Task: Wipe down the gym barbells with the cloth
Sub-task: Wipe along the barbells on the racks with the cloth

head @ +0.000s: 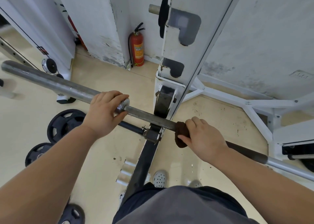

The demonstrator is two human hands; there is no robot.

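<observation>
Gym floor [108, 81] | left hand [103, 111] grips barbell [149, 117] collar | right hand [203, 138] – seemingly – clamps cloth [180, 132] round shaft

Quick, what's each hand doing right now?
Left hand: closed around the barbell at its collar.
Right hand: closed on the brown cloth, which is wrapped around the barbell.

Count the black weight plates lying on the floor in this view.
3 black weight plates: the largest lies just beyond the left forearm, a smaller one sits against its near-left side, and another shows beneath the forearm at the bottom edge. Others may be hidden by the arms.
</observation>
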